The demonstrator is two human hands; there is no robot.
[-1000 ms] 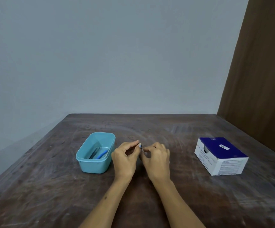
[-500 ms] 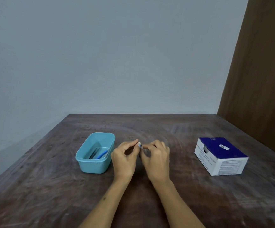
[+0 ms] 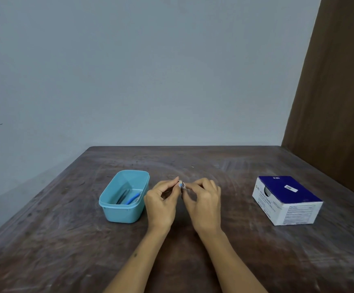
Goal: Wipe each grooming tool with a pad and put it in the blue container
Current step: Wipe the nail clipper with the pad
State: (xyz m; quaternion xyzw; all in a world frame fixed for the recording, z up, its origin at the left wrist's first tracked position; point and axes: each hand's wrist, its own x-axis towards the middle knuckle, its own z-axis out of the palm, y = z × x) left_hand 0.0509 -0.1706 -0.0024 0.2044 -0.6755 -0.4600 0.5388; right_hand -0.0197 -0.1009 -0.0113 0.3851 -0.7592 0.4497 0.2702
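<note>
My left hand (image 3: 161,205) and my right hand (image 3: 203,203) meet above the middle of the table. Between their fingertips both pinch a small packet (image 3: 181,184), white with blue; it is too small to tell what it holds. To the left stands the light blue container (image 3: 112,200). Inside it lie dark metal tweezers (image 3: 122,196) and a tool with a blue handle (image 3: 133,198).
A blue and white box of swabs (image 3: 286,198) sits at the right of the dark wooden table (image 3: 66,240). A grey wall runs behind, and a brown panel (image 3: 336,102) stands along the table's right side.
Both hands have shifted slightly at the fingertips while working on the small packet. The container and the box have not moved.
</note>
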